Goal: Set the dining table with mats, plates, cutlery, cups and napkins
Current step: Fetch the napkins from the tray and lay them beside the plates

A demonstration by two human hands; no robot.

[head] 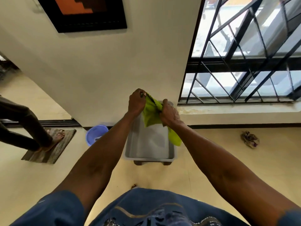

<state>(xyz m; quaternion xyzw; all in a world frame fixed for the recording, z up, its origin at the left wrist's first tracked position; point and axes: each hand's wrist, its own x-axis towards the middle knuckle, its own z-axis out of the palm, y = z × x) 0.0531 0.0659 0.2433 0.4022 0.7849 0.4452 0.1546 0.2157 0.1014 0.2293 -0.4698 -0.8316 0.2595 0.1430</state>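
Overhead, both bare arms reach forward and meet above a grey plastic tub on the floor. Left hand is raised, fingers curled tight, pinching the top corner of a green cloth. Right hand, slightly lower, grips the cloth's other side in a closed fist, so the cloth hangs between them over the tub's far end. Just beside the tub's left wall sits a blue bucket. Pale floor lies open to the right, where a crumpled rag rests well apart. Another person's feet stand on a doormat at far left.
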